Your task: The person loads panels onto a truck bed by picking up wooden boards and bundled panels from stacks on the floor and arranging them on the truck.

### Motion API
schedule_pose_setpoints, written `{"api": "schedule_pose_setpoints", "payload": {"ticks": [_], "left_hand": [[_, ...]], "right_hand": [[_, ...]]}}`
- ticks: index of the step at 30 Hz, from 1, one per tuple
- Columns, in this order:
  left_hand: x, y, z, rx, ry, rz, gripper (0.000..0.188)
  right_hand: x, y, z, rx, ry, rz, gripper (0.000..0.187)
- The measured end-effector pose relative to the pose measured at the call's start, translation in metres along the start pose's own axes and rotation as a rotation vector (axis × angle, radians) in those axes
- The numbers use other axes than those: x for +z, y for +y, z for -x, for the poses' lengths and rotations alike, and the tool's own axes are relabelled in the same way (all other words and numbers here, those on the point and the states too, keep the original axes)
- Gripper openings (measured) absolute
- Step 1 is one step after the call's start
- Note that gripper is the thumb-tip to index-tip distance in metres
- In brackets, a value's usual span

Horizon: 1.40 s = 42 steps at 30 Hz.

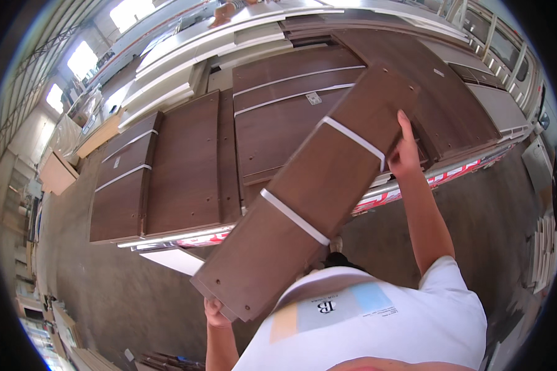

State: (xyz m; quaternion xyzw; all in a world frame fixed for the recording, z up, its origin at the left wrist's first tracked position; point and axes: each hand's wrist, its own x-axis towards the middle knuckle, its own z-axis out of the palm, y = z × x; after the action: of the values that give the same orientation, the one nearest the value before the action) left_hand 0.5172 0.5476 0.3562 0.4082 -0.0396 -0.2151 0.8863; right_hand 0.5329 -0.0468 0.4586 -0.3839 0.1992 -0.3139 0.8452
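White shirt (377,328) nearest; left hand (216,314), right hand (407,151) grip strapped bundle (309,191), fingers partly hidden; support both ends over panel stack's (185,161) front edge.

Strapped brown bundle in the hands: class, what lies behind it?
Beyond the bundle, brown panels and floor show past its edges; whatever lies directly behind it is covered and cannot be seen.

Two hands showing: one left hand (216,314), one right hand (405,156), together gripping one brown strapped bundle (309,185). Two pale straps (295,217) crossing it, four small holes (217,282) showing in its face. Two further strapped bundles (120,201) lying beyond it, two straps wrapping each, straps totalling six. Three small labels (314,98) showing beyond. Three bright windows (82,60) glowing at upper left. One white T-shirt (414,328) showing below.
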Motion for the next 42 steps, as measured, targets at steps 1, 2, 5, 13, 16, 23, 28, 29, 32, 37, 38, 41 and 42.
{"api": "schedule_pose_setpoints", "payload": {"ticks": [1,2,5,13,16,23,28,29,32,37,38,41,42], "left_hand": [[0.012,-0.006,-0.011,0.077,-0.012,-0.047,0.079],[0.025,-0.008,-0.019,0.075,-0.002,-0.058,0.079],[0.072,-0.014,-0.071,0.138,0.064,-0.052,0.073],[0.181,-0.015,-0.190,0.178,0.145,-0.094,0.066],[0.196,0.000,-0.247,0.149,0.160,-0.138,0.067],[0.206,0.043,-0.406,-0.017,0.267,-0.158,0.055],[0.195,0.067,-0.502,-0.097,0.027,-0.119,0.054],[0.183,0.074,-0.522,-0.103,-0.007,-0.143,0.058],[0.177,0.082,-0.572,-0.103,-0.071,-0.160,0.055],[0.158,0.113,-0.686,0.072,0.154,-0.343,0.048],[0.159,0.125,-0.718,0.069,0.122,-0.361,0.045],[0.171,0.143,-0.812,0.067,0.023,-0.451,0.048],[0.162,0.167,-0.844,0.082,-0.034,-0.483,0.042]], "right_hand": [[0.004,-0.002,-0.025,0.037,-0.090,-0.066,0.062],[0.014,-0.004,-0.046,0.094,0.004,-0.060,0.064],[0.041,0.005,-0.117,0.140,0.000,0.014,0.066],[0.069,0.055,-0.295,0.262,-0.181,-0.076,0.052],[0.085,0.073,-0.316,0.280,-0.146,-0.075,0.042],[0.066,0.090,-0.350,0.136,-0.327,0.036,0.052],[0.061,0.097,-0.336,0.033,-0.480,0.192,0.055],[0.064,0.098,-0.335,0.026,-0.511,0.180,0.052],[0.066,0.096,-0.330,0.000,-0.490,0.188,0.050],[0.068,0.091,-0.319,-0.050,-0.479,0.244,0.045],[0.064,0.090,-0.317,-0.053,-0.458,0.264,0.045],[0.055,0.087,-0.317,-0.053,-0.449,0.283,0.043],[0.059,0.088,-0.319,-0.047,-0.464,0.278,0.043]]}}
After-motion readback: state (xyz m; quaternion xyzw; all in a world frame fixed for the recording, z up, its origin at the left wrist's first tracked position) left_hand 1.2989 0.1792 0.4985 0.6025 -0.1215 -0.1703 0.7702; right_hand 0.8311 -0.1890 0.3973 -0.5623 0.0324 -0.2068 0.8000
